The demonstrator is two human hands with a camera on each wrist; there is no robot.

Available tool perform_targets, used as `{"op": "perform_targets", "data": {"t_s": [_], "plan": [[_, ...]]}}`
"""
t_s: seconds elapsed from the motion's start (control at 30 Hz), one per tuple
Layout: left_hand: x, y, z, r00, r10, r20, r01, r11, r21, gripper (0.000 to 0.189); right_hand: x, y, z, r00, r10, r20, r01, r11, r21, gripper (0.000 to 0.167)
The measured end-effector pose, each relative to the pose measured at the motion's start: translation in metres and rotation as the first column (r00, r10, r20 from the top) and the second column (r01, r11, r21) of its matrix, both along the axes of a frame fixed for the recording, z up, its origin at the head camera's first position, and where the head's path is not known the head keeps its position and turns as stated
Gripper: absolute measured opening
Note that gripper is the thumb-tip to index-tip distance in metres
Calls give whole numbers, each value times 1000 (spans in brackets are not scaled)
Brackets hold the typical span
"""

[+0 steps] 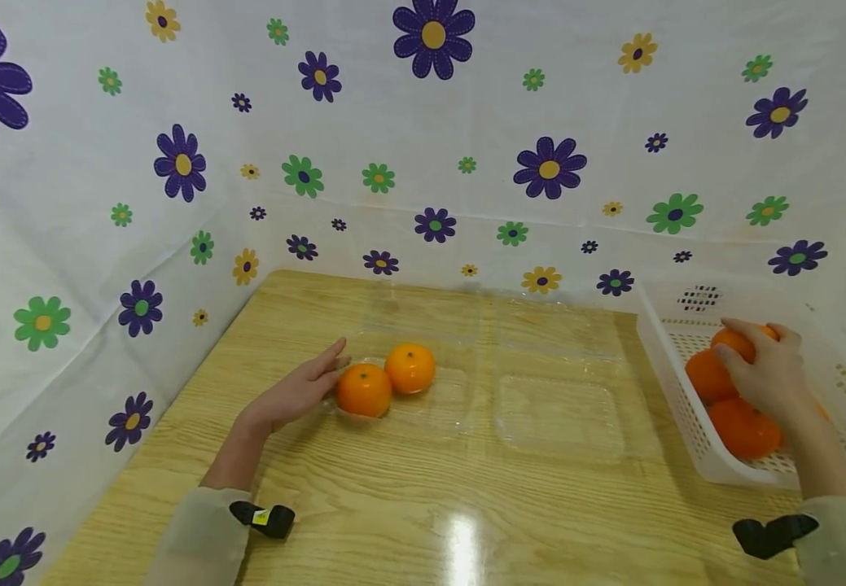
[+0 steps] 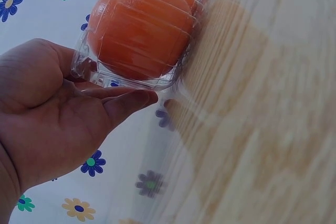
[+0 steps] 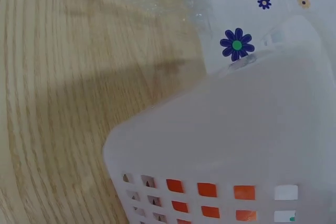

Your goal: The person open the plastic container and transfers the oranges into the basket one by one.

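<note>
At the left of the table, my left hand (image 1: 298, 395) touches the near-left side of a clear plastic clamshell box (image 1: 459, 407), its fingers extended. In the left wrist view, that hand (image 2: 58, 98) lies along the box's edge, beside an orange (image 2: 139, 30) behind the ribbed plastic. Two oranges sit side by side in the box: one orange (image 1: 364, 392) by the hand, another orange (image 1: 411, 369) behind it. Over on the right, my right hand (image 1: 770, 366) reaches into a white plastic basket (image 1: 675, 407) and grips an orange (image 1: 736, 342) between thumb and fingers.
A second clear clamshell box (image 1: 562, 415) lies with its lid folded back, between the first box and the basket. More oranges (image 1: 743, 430) lie in the basket, under the right hand. A flower-printed white sheet (image 1: 466, 122) closes off the back and left of the wooden table (image 1: 364, 505).
</note>
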State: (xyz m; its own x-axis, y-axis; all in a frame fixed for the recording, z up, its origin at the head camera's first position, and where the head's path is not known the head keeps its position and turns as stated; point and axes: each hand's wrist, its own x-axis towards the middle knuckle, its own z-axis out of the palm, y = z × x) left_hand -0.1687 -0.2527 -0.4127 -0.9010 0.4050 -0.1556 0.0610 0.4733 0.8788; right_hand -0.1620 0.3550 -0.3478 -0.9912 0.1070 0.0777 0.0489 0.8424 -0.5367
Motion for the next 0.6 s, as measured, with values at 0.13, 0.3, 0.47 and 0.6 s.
{"op": "perform_targets", "data": {"t_s": [0.13, 0.3, 0.47, 0.6], "plan": [[-1, 3, 0, 1000, 9, 10, -9, 1000, 2, 57, -7, 10, 3, 1000, 2, 15, -1, 998, -55, 60], [-2, 5, 1, 1000, 20, 11, -20, 1000, -3, 57, -14, 23, 3, 998, -38, 50, 40, 998, -49, 62], [-3, 6, 2, 1000, 21, 13, -21, 1000, -3, 57, -18, 34, -1, 995, -71, 66, 73, 997, -35, 62], [-3, 6, 1, 999, 21, 25, -22, 1000, 6, 57, -20, 38, -3, 990, -108, 88, 108, 994, -4, 63]]}}
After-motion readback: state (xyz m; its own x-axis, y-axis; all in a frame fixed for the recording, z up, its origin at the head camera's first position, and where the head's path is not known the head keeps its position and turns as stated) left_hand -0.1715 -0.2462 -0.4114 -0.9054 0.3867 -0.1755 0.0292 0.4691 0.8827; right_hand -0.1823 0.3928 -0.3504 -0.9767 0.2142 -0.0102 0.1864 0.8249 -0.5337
